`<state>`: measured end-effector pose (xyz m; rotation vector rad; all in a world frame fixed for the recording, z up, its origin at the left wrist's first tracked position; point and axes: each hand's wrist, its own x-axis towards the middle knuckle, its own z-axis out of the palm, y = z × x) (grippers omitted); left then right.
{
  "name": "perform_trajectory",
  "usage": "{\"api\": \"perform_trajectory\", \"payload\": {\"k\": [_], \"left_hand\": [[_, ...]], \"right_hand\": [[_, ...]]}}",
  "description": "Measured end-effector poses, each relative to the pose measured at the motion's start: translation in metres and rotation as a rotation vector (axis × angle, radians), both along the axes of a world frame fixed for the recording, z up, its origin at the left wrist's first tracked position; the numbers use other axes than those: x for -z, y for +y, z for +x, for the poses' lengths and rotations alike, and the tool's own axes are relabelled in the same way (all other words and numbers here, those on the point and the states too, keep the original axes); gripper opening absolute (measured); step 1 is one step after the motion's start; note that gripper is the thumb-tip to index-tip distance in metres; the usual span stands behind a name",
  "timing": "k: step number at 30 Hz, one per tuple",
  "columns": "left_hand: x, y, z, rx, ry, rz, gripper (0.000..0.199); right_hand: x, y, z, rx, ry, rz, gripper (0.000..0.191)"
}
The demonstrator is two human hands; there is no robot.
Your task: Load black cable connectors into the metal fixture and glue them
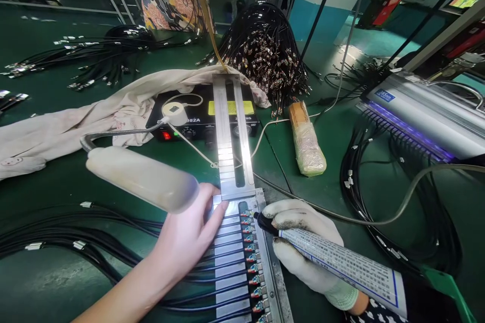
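My bare left hand [189, 237] grips the far left edge of a metal fixture [276, 287], thumb on top; its other fingers are partly hidden. A row of black cables lies across the fixture, their small connectors [251, 257] lined up along its right rail. A slotted metal plate [227, 161] extends from the fixture's far end. My right hand [310, 242], in a white glove, is wrapped round a printed glue tube [341, 260]. The tube's black nozzle points left at the farthest connector; whether it touches cannot be told.
A white gooseneck lamp [140, 176] hangs over my left hand. Behind the plate stands a black control box [197, 128] beside a cloth [121, 96]. A wrapped block [308, 151], a purple-lit lamp unit [428, 111] and coiled cables [352, 186] lie right. Cable bundles [261, 45] lie behind.
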<state>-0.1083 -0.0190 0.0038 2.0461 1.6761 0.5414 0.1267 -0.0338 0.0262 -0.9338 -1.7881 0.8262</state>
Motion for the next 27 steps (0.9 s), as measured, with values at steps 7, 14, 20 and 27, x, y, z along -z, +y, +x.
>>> {"api": "perform_trajectory", "payload": {"k": [7,14,20,27], "left_hand": [[-0.0004,0.0005,0.0002,-0.005,-0.008,-0.016,0.026],[-0.0009,0.0004,0.0002,-0.018,-0.008,-0.014,0.026],[-0.0008,0.0009,0.0008,-0.016,-0.009,-0.021,0.026],[-0.0016,0.0001,0.0002,-0.015,-0.013,-0.016,0.027]], "right_hand": [[-0.0029,0.0002,-0.0001,-0.003,0.011,0.019,0.026],[-0.001,-0.0006,-0.0005,0.004,-0.002,0.033,0.029],[-0.0028,-0.0009,-0.0006,0.011,-0.001,0.026,0.028],[-0.006,0.001,-0.0021,0.018,0.028,0.048,0.027]]}}
